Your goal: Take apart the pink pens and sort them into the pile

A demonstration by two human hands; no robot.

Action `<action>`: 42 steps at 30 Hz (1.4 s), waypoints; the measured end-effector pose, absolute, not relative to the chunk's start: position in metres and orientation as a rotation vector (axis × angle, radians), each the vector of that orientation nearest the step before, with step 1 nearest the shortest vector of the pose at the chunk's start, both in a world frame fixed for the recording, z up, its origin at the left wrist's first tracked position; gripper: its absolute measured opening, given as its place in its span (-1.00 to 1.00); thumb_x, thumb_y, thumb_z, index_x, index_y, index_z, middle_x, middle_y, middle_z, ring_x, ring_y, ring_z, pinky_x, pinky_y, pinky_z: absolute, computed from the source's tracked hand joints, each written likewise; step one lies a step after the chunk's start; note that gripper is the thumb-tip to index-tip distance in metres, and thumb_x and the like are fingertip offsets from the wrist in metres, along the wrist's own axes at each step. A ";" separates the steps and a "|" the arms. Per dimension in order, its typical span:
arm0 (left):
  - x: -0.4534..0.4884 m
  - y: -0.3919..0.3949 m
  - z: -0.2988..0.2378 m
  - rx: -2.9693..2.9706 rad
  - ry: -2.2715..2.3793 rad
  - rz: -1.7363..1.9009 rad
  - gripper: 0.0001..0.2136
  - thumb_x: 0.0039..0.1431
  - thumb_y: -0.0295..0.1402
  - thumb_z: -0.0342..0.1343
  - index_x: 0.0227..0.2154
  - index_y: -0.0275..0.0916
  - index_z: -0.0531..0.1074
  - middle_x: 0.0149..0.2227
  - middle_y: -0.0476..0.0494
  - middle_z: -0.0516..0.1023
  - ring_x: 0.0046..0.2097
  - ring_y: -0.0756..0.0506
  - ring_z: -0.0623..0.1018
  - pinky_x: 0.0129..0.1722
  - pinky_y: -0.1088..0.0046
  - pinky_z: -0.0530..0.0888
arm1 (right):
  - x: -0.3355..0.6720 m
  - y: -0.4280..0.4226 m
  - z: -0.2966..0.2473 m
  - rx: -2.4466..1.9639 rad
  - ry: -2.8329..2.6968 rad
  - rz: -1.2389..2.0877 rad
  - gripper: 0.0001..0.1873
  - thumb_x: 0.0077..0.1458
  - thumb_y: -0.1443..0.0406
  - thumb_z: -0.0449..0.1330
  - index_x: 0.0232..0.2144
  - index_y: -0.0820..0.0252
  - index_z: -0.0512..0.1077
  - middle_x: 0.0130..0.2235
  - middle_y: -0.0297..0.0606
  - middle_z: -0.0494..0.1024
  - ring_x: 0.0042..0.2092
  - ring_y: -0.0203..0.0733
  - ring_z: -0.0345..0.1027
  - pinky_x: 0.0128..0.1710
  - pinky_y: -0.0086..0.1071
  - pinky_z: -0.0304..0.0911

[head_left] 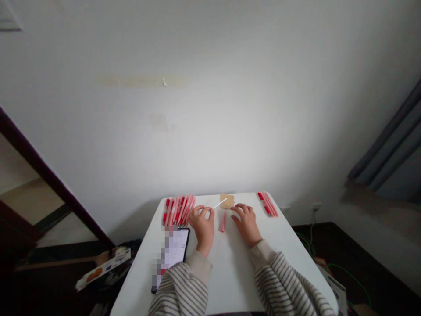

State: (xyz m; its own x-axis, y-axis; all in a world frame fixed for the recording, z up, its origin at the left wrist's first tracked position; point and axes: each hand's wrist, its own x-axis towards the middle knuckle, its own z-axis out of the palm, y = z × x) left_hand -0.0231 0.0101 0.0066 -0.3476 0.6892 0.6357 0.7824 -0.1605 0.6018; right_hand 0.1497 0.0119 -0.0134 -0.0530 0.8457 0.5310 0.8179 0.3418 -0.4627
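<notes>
My left hand (203, 223) pinches a thin white stick that looks like a pen refill (219, 203) between thumb and fingertips. The stick slants up to the right, its far end over a small tan pad (227, 201). A pink pen barrel (223, 222) lies on the white table (232, 272) between my two hands. My right hand (246, 223) hovers by the pad's right lower corner, thumb and fingers apart, with nothing visible in them. Whether its fingertips touch the pad I cannot tell.
Several red and pink pens (178, 210) lie side by side at the table's back left. A smaller row of pens (268, 204) is at the back right. A phone (177, 245) rests near my left forearm. The wall (230, 109) rises behind the table.
</notes>
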 end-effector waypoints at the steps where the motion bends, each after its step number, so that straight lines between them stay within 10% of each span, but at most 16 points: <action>1: -0.023 0.010 0.007 -1.732 -1.985 -1.536 -0.90 0.06 -0.30 0.17 -0.43 -0.16 0.57 -0.21 -0.17 0.48 -0.10 -0.17 0.44 -0.07 0.20 0.33 | 0.149 0.010 -0.012 -1.459 -1.897 0.047 -0.68 0.16 0.29 0.13 -0.03 -0.08 0.43 0.05 -0.23 0.40 0.04 0.00 0.15 0.02 -0.05 0.18; 42: -0.025 0.012 0.004 -1.778 -1.962 -1.565 -0.87 0.09 -0.29 0.13 -0.42 -0.16 0.57 -0.23 -0.16 0.48 -0.13 -0.15 0.44 -0.07 0.24 0.34 | 0.155 0.014 -0.011 -1.377 -2.001 -0.008 -0.81 0.15 0.29 0.18 -0.22 -0.10 0.53 -0.18 -0.27 0.52 -0.05 -0.08 0.21 0.04 -0.11 0.07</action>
State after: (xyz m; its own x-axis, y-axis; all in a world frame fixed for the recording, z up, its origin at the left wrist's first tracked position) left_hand -0.0247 0.0122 0.0041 -0.3298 0.7032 0.6298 0.7704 -0.1851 0.6101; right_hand 0.1548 0.0144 -0.0105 -0.1919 0.8180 0.5423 0.8224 0.4355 -0.3659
